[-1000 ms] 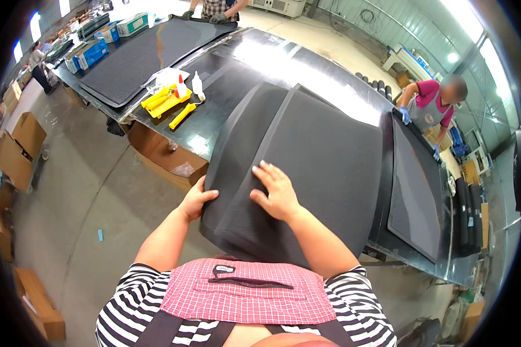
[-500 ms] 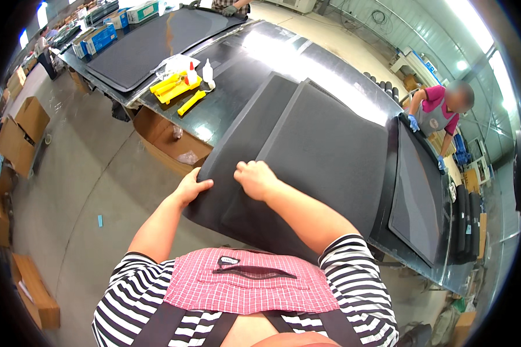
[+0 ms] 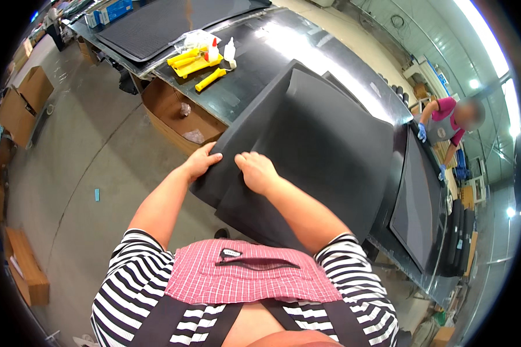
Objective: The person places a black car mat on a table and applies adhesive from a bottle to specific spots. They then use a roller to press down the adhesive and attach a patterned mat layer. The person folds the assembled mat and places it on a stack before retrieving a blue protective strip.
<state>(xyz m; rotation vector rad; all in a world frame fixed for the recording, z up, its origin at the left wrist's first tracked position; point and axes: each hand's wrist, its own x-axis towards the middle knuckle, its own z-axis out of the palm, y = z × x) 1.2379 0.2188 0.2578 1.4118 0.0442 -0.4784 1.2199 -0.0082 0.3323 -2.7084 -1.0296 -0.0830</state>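
A large black sheet, like a rubber or foam mat, lies in overlapping layers on the near side of the dark table, its front part hanging over the edge. My left hand grips the left edge of the lower layer, thumb on top and fingers beneath. Close to its right, my right hand is closed on the left edge of the upper layer; its fingertips are partly hidden. The upper layer bends and bulges near its far-left corner.
On the glossy dark table lie a yellow tray, a yellow-handled tool and white bottles. An open carton stands below the edge. A co-worker in blue gloves handles another dark panel at right.
The upper layer's far end has shifted left over the lower one, and its surface now curves. Both hands keep their grip. The whole view has shifted slightly.
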